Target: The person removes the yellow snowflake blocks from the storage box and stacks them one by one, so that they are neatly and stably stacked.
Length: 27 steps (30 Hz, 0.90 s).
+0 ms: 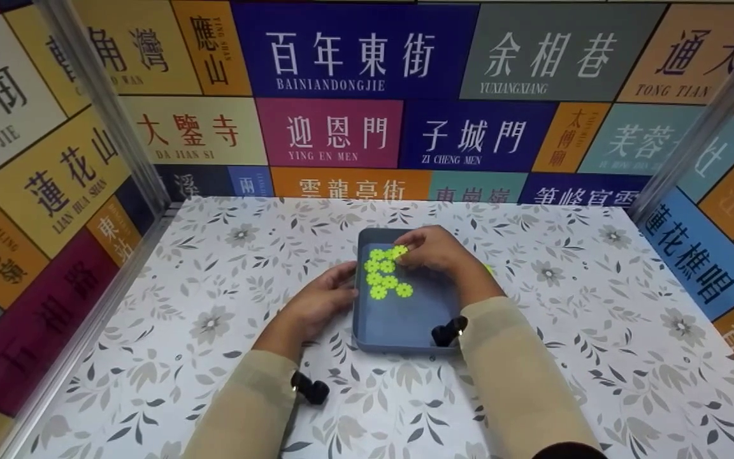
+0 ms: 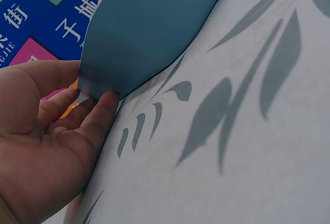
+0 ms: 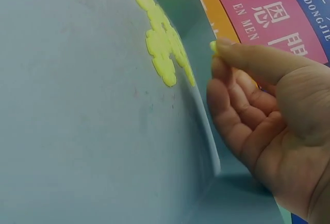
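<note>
Head view, flower: The right hand [image 1: 434, 248] pinches one yellow flower [image 1: 400, 251] over the back part of the tray [image 1: 399, 322]. It might drop if the fingertips slip.
Head view, tray: Flat yellow flowers [image 1: 374, 278] lie inside, toward its left and back. A yellow bit [image 1: 488, 270] peeks out right of it.
Left wrist view, tray wall: The left hand [image 2: 56, 126] touches it outside, fingers not wrapped around. A hard push could slide the tray and mix up the flowers.
Right wrist view, pinch: Thumb and finger are together on the flower, near the tray's edge.
</note>
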Each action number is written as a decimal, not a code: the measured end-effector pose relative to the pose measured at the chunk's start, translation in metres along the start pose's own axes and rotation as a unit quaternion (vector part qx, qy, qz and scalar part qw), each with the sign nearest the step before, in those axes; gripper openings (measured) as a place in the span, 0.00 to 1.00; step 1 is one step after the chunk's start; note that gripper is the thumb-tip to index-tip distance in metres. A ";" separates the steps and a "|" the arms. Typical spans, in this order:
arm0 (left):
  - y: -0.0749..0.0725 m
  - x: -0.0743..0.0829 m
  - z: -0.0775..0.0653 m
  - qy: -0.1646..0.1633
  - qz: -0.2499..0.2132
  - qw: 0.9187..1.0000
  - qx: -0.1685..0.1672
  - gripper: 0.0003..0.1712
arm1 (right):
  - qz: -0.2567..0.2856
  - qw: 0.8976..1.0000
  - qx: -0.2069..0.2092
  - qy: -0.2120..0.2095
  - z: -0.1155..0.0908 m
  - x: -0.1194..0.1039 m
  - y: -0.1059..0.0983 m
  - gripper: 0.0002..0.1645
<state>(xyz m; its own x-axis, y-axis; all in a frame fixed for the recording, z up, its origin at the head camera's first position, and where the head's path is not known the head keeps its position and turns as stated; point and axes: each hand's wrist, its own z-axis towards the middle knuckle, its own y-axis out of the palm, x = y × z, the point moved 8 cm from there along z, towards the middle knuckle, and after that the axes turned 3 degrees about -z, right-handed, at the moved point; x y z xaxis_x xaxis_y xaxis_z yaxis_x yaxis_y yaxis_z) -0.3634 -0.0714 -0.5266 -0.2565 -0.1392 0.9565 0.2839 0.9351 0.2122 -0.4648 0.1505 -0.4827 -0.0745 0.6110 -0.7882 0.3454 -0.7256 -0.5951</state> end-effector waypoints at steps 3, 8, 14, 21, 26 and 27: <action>0.000 -0.001 0.000 0.001 -0.002 1.000 -0.002 0.43 | 0.023 1.000 0.005 0.008 -0.002 -0.003 -0.004 0.27; 0.000 0.000 -0.001 0.003 -0.006 1.000 -0.003 0.43 | 0.065 0.998 0.014 0.022 -0.007 -0.009 -0.015 0.29; 0.000 0.000 -0.002 0.004 -0.008 1.000 -0.004 0.43 | 0.077 0.996 0.032 -0.005 -0.017 -0.023 -0.030 0.30; 0.001 -0.001 -0.002 0.002 -0.020 1.000 -0.010 0.44 | 0.090 0.995 0.044 -0.018 -0.034 -0.024 -0.049 0.30; 0.000 0.000 -0.002 -0.001 -0.015 1.000 -0.005 0.44 | 0.091 0.994 0.061 -0.021 -0.046 -0.015 -0.064 0.32; 0.000 0.000 -0.002 -0.002 -0.015 1.000 -0.005 0.44 | 0.089 0.994 0.064 -0.018 -0.049 -0.012 -0.067 0.33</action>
<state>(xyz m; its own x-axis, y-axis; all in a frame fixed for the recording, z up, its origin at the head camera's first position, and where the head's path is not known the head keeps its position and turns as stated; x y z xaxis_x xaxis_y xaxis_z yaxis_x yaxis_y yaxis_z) -0.3613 -0.0720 -0.5265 -0.2691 -0.1651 0.9488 0.2849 0.9275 0.2422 -0.4415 0.2067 -0.4258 -0.0577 0.4582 -0.8870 0.2337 -0.8576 -0.4582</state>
